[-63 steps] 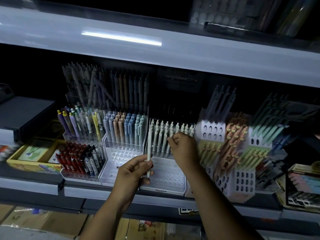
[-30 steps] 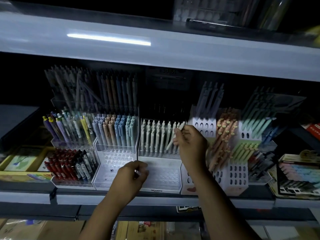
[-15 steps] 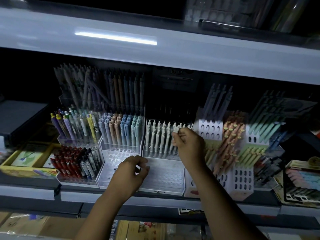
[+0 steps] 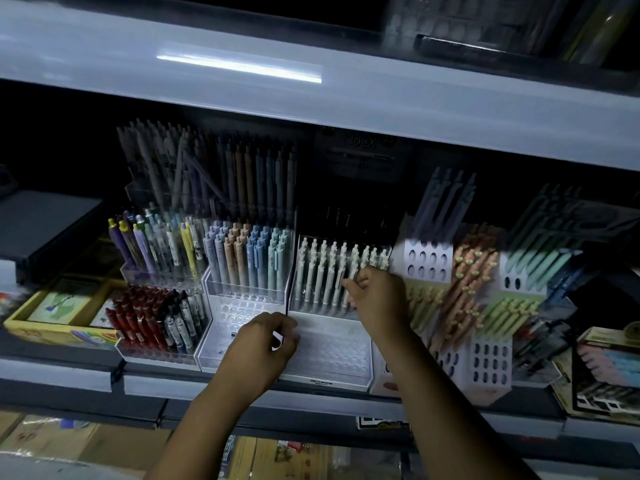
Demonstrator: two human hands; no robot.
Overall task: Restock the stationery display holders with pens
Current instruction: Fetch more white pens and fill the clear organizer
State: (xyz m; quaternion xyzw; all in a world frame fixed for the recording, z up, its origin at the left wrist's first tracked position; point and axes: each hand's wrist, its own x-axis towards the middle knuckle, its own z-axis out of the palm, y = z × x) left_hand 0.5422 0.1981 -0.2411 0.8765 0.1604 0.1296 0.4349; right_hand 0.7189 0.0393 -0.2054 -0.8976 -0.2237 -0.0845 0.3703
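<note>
A clear tiered pen holder (image 4: 332, 355) stands mid-shelf, its middle tier full of white pens (image 4: 318, 271) and its front tier bare holes. My right hand (image 4: 379, 299) reaches over that middle tier and pinches one white pen (image 4: 349, 273) standing among the row's right-hand pens. My left hand (image 4: 259, 344) is lower, at the holder's front left corner. Its fingers curl round the thin wall between this holder and the one beside it. No pen shows in it.
A second clear holder (image 4: 239, 317) with pastel pens sits to the left, then red and black pens (image 4: 149, 320). White perforated holders (image 4: 491, 362) with angled pens crowd the right. An upper shelf (image 4: 346, 98) overhangs closely. A yellow box (image 4: 52, 327) lies far left.
The white pen passed from my left hand to my right, which carried it to the right end of the row and lowered it among the others. My left hand dropped to the holder's front.
</note>
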